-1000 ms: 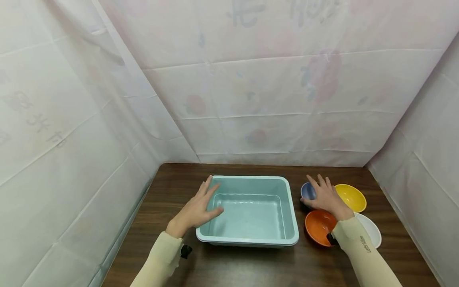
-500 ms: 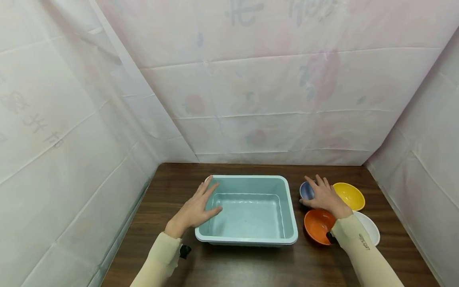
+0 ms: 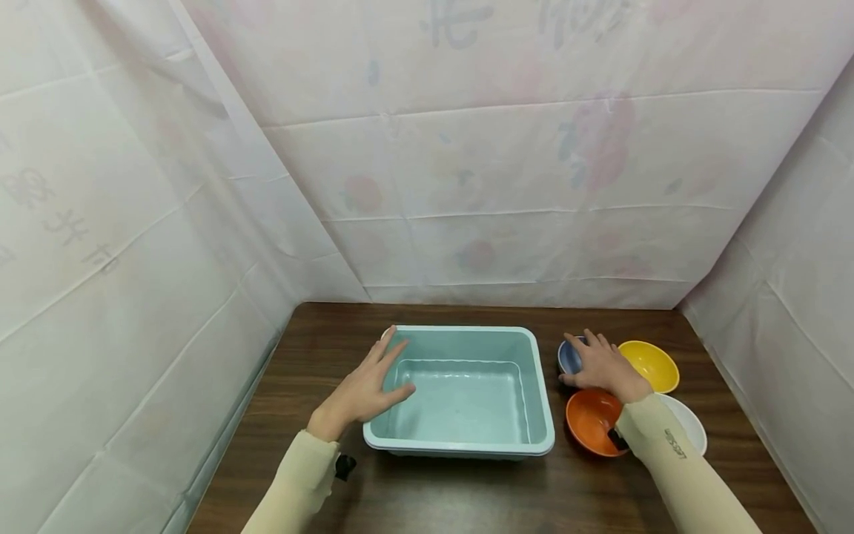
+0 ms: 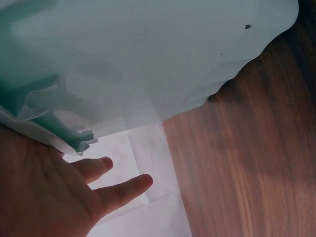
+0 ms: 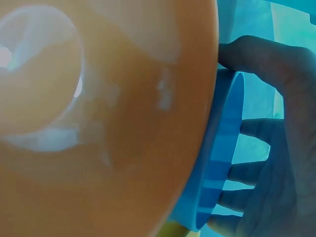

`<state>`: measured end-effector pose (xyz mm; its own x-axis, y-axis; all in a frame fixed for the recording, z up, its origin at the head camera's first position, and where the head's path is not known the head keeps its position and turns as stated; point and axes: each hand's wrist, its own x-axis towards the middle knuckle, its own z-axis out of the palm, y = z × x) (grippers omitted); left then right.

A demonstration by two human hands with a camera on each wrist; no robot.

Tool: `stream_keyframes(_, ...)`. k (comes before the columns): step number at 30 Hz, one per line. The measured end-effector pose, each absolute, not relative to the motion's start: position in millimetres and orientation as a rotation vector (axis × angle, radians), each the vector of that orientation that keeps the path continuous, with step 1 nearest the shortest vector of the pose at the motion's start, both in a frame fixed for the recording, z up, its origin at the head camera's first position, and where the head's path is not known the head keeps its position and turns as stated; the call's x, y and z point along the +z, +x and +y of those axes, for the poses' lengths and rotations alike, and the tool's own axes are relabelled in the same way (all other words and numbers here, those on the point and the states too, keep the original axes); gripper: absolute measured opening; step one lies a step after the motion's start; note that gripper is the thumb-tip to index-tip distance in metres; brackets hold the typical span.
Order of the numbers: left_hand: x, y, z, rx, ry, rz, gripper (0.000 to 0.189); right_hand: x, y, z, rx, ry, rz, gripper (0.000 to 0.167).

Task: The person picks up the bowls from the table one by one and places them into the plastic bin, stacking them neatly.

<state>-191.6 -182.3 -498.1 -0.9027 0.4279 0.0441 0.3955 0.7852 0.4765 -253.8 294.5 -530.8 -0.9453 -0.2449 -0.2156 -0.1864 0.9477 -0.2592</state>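
My left hand (image 3: 360, 393) is at the left side of a pale blue-green plastic tub (image 3: 460, 448), fingers spread and thumb reaching over the rim. In the left wrist view the tub's underside (image 4: 148, 64) fills the top, with the hand beside its rim. Over a small blue bowl (image 3: 569, 359) my right hand (image 3: 603, 368) hovers, fingers extended and slightly bent. The right wrist view has the thumb and fingertips around the blue bowl's rim (image 5: 217, 158); whether they touch it, I cannot tell. An orange bowl (image 3: 592, 423) sits just nearer, large in that view.
A yellow bowl (image 3: 650, 365) and a white bowl (image 3: 690, 426), partly covered by the right sleeve, lie farther right. Everything stands on a dark wooden table (image 3: 467, 497). Whitish sheets (image 3: 507, 185) wall in the back and both sides.
My right hand has dropped slightly lower toward the blue bowl, its fingers a little more bent. The left hand stays in place at the tub.
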Motion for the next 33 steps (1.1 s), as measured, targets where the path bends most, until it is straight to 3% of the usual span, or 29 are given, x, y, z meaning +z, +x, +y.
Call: stream_keyframes(33,-494,-194,-183,0.640,0.673,2.911,0.093,-501,-259,284,-0.202,-0.410,2.929,0.087)
